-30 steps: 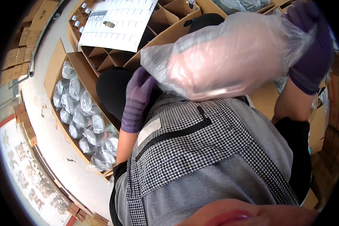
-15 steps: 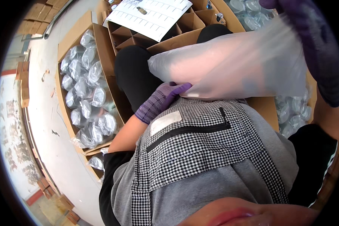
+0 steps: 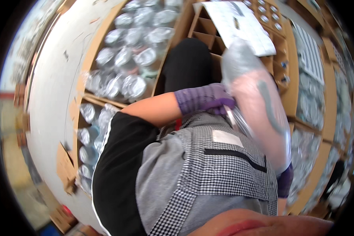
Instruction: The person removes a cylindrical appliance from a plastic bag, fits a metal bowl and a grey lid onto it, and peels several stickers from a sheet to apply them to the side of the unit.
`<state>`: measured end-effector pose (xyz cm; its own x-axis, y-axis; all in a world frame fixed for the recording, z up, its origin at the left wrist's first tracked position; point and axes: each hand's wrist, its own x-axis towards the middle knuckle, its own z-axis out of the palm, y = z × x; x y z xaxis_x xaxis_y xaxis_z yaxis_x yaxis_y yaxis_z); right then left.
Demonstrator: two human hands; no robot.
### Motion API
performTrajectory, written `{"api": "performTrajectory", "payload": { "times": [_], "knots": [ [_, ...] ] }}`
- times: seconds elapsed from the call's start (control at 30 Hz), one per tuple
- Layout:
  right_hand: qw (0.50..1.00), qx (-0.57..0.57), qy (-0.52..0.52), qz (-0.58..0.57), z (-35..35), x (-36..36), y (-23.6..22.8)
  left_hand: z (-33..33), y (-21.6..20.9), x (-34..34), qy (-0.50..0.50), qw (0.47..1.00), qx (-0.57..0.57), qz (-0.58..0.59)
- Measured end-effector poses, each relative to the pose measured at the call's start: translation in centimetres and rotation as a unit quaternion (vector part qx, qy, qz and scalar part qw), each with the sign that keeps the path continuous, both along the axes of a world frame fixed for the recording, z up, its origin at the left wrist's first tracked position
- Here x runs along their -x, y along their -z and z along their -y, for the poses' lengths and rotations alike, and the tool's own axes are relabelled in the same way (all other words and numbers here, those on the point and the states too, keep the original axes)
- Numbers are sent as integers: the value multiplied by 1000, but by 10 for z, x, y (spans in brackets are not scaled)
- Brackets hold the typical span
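Across my lap a long pink cylinder (image 3: 252, 94) with a curved grey mark is inside a clear plastic bag (image 3: 236, 49). Its kind cannot be made out through the blurred plastic. My left hand (image 3: 220, 98), in a purple knitted glove, is closed at the bag's left side, with a fold of plastic at the fingers. At the cylinder's near end is my right hand (image 3: 285, 181), in a purple glove too; the bag covers its fingers. The far end of the bag points at a divided cardboard box (image 3: 205, 26).
A white printed sheet (image 3: 240, 27) lies over the divided box. Left of my knee stands a carton (image 3: 91, 59) of plastic-wrapped clear containers (image 3: 124, 58), with more wrapped containers (image 3: 88, 135) nearer me. On the right are further cartons (image 3: 316, 161) and a striped sheet (image 3: 308, 51).
The bagged cylinder has swung from lying crosswise to pointing away from me. My right hand has come down from the upper right to its near end. The view has shifted to the right.
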<state>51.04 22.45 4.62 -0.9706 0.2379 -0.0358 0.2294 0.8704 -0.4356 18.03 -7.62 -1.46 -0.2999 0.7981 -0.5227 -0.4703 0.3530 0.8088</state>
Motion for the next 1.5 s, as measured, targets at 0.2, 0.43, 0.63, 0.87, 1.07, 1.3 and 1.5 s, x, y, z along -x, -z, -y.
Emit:
{"api": "performTrajectory", "payload": {
  "times": [0.2,0.43,0.63,0.87,1.07,1.3,1.5],
  "knots": [
    [993,48,19,-110,-61,117,1,67,-34,29,-102,887,-366,-263],
    [809,573,-129,-15,55,475,-50,168,26,60,-378,884,-273,-43],
    [735,572,-357,66,381,675,-102,292,60,94,-661,707,-148,-204],
    [864,-43,-439,-244,418,862,7,396,81,174,-748,504,-67,-427],
    [719,-333,-599,-110,404,875,106,394,97,189,-785,473,-68,-394],
    [625,-199,-753,-52,388,916,194,399,85,190,-836,441,-210,-249],
    [745,-176,-630,134,421,879,209,410,108,182,-826,456,-239,-230]
  ]
}}
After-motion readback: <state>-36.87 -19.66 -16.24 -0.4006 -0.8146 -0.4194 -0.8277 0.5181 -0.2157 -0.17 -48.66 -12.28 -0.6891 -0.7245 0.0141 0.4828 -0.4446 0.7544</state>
